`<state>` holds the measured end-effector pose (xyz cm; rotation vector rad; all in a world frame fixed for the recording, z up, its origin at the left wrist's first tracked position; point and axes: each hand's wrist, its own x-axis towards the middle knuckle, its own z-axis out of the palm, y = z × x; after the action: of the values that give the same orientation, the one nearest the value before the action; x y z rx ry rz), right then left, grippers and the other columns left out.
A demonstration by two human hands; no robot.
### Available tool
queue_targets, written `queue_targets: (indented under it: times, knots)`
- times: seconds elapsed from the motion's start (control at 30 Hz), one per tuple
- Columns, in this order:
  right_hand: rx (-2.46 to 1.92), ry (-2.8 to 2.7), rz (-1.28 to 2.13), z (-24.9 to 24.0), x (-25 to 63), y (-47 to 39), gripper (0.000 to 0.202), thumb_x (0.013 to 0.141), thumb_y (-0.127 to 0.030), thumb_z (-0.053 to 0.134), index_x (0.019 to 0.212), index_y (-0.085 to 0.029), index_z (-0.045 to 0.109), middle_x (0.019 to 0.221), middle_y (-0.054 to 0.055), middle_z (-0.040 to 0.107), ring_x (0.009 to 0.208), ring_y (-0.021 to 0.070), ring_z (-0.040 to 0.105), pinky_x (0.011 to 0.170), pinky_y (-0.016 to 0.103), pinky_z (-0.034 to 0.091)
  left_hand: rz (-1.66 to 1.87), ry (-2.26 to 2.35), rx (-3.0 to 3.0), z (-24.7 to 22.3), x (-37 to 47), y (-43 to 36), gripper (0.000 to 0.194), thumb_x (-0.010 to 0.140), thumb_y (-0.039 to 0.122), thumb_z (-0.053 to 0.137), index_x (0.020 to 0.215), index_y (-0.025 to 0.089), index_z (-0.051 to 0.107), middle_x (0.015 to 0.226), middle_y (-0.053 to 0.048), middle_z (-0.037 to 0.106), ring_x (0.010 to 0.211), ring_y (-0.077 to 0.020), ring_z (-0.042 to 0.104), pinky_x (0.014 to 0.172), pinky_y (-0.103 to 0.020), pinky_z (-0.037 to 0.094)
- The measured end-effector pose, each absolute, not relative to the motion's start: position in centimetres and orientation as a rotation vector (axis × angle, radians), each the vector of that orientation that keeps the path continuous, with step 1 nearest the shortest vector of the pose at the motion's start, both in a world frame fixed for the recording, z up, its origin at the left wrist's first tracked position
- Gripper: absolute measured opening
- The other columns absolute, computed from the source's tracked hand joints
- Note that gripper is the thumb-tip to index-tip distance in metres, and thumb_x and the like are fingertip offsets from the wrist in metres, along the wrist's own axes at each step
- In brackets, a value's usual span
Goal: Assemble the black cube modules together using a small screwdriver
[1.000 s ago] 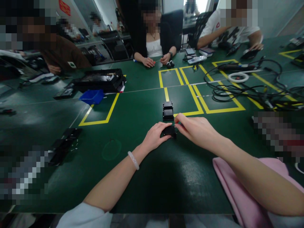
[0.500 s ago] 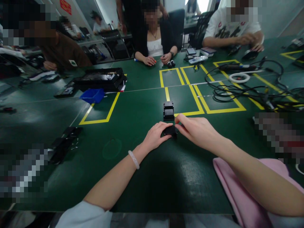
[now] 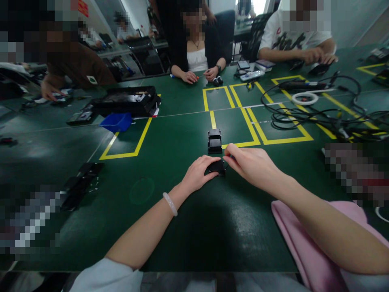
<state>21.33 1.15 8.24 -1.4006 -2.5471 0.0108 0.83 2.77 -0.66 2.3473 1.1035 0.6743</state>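
On the green table [image 3: 182, 227], my left hand [image 3: 199, 174] grips a small black block [image 3: 216, 166] between thumb and fingers, from its left side. My right hand [image 3: 246, 162] is at the block's right edge, thumb and index finger pinched together; whatever lies between those fingertips is too small to make out. Just beyond the held block stand two similar black blocks [image 3: 215, 144], one behind the other and close together.
A blue tray [image 3: 117, 122] and a black case [image 3: 127, 99] lie at the back left. Black cables [image 3: 291, 117] sprawl at the right. Black parts [image 3: 80, 184] lie at the left, a pink cloth [image 3: 291, 227] under my right forearm. People sit across the table.
The whole view has shifted slightly. Both hands keep nearly the same pose at the block. At the far left, a person's hand has moved down over the items there.
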Motion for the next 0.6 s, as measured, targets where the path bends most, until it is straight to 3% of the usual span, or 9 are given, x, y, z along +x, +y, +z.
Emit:
queue_targets:
  times: [0.6]
  knots:
    - [-1.372, -2.524, -0.088, 7.94, 21.41, 1.03, 0.015, 0.093, -0.028, 0.038, 0.097, -0.019, 0.049, 0.075, 0.0, 0.065, 0.064, 0.0149, 0.062, 0.051, 0.024, 0.025, 0.684, 1.116, 2.343, -0.56, 0.84, 2.62, 0.043, 0.085, 0.029, 0.061, 0.126, 0.025, 0.05, 0.118, -0.006, 0.057, 0.108, -0.0222, 0.053, 0.095, -0.04, 0.044]
